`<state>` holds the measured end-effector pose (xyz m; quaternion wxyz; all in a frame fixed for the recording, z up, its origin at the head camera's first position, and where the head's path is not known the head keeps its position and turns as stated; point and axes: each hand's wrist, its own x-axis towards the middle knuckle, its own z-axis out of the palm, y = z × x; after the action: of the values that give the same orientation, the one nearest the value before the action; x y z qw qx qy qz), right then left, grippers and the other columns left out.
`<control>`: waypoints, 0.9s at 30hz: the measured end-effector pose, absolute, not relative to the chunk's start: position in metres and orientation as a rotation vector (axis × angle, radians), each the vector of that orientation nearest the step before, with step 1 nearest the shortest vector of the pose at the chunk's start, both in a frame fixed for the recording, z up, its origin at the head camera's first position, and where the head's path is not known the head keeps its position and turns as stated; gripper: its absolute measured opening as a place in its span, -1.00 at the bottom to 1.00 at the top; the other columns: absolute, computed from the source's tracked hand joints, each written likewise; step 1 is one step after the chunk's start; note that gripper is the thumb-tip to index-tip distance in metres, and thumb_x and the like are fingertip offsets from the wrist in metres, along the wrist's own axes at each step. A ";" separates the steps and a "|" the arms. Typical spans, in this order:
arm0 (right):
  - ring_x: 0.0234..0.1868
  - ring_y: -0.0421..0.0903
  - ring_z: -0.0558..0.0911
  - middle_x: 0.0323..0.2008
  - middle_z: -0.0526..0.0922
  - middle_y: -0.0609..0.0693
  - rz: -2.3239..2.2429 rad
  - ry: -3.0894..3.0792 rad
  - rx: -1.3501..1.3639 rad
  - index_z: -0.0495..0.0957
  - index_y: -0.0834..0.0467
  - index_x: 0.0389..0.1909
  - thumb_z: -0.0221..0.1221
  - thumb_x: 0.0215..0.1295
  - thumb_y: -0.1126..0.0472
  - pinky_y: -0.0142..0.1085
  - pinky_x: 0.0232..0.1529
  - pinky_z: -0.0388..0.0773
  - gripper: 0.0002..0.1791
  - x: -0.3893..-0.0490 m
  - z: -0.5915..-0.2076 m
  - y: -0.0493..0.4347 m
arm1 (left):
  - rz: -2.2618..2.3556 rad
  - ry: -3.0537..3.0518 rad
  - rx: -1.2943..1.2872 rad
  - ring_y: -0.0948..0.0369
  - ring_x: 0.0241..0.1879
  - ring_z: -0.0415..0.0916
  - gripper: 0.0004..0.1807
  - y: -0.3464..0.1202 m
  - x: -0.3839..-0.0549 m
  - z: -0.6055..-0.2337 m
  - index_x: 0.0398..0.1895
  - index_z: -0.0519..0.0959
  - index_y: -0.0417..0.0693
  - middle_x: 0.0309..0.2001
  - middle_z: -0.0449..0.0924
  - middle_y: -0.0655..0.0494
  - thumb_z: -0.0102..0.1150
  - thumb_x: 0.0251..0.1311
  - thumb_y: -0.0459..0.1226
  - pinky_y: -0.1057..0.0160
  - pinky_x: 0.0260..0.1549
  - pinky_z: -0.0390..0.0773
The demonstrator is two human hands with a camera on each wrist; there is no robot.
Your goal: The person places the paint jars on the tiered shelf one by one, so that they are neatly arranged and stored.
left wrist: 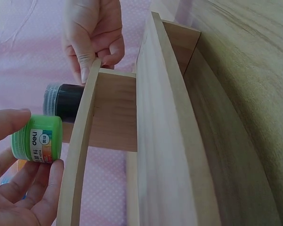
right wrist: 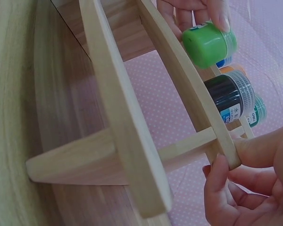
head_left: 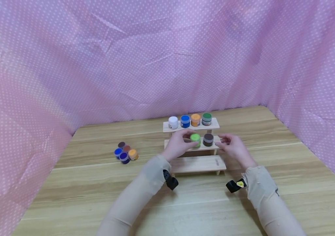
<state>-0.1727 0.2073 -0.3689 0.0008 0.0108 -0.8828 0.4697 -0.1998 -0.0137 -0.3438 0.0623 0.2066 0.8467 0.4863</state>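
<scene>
A light green paint jar is pinched between the thumb and fingers of my left hand, over the middle tier of a wooden step rack. In the left wrist view the jar's printed label faces the camera. Right beside it, a dark brown paint jar stands on that same tier. My right hand grips the tier's right end, with the thumb on one face and a fingertip on the other, as the right wrist view shows.
Along the top tier stand a white jar, a blue jar, an orange jar and a green jar. Several more paint jars cluster on the table to the left. Pink dotted cloth hangs behind the table.
</scene>
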 end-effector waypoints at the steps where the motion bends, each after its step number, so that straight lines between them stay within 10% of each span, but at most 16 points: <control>1: -0.31 -0.14 0.54 -0.16 0.52 0.30 1.476 -2.769 0.035 0.29 0.48 0.17 0.13 0.25 0.32 -0.18 -0.19 0.64 -0.48 -0.173 -0.369 0.207 | 1.467 2.560 0.637 0.24 -0.09 0.54 -0.63 -0.013 -0.200 -0.344 0.00 0.54 0.02 -0.07 0.57 0.14 0.30 0.08 -0.22 0.37 -0.09 0.56; 27: -0.18 0.00 0.57 -0.13 0.55 0.31 1.389 -2.788 0.041 0.33 0.43 0.16 0.14 0.26 0.24 -0.40 -0.23 0.56 -0.49 -0.169 -0.365 0.205 | 1.302 2.661 0.754 0.25 -0.11 0.52 -0.62 -0.006 -0.205 -0.345 0.02 0.54 -0.02 -0.06 0.58 0.13 0.29 0.08 -0.22 0.39 -0.12 0.54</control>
<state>-0.1692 0.2054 -0.3649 0.0133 0.0131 -0.8949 0.4459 -0.2045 -0.0059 -0.3447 0.0423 0.2465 0.8696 0.4256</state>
